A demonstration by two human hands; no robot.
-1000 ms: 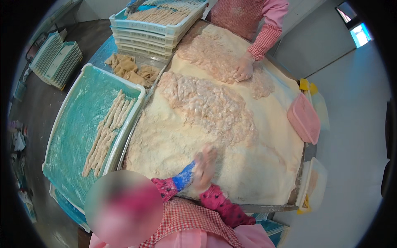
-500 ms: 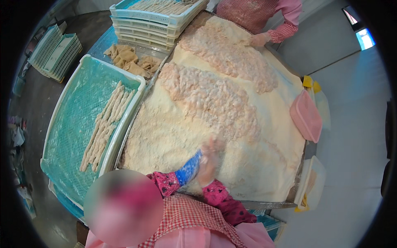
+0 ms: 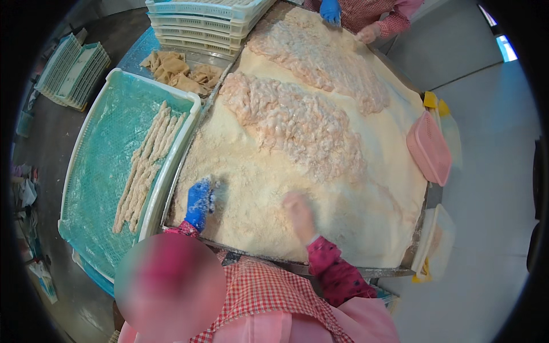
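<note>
My left hand [image 3: 199, 201], in a blue glove crusted with white powder, is over the near left part of the powder bed [image 3: 251, 194]. Its fingers look loosely apart, with clumps of powder clinging to them. My right hand [image 3: 299, 214] is low over the powder near the middle of the front edge, smeared by motion, so its fingers cannot be made out. Beyond my hands lies a wet, pale pink heap of soft meat-like pieces [image 3: 297, 123]. Farther back is a second such heap [image 3: 331, 66].
A white-rimmed tray [image 3: 78, 154] with green mesh on my left bears several powdered strips [image 3: 150, 166]. Behind it are brown cloths [image 3: 177, 73] and stacked trays [image 3: 197, 31]. A pink basket [image 3: 429, 148] hangs at the right edge. Across the table, a co-worker's blue-gloved hand [image 3: 330, 10] shows.
My hands, close together before, have parted: the left moved left, the right slightly right. The co-worker's blue-gloved hand has come into view at the far edge.
</note>
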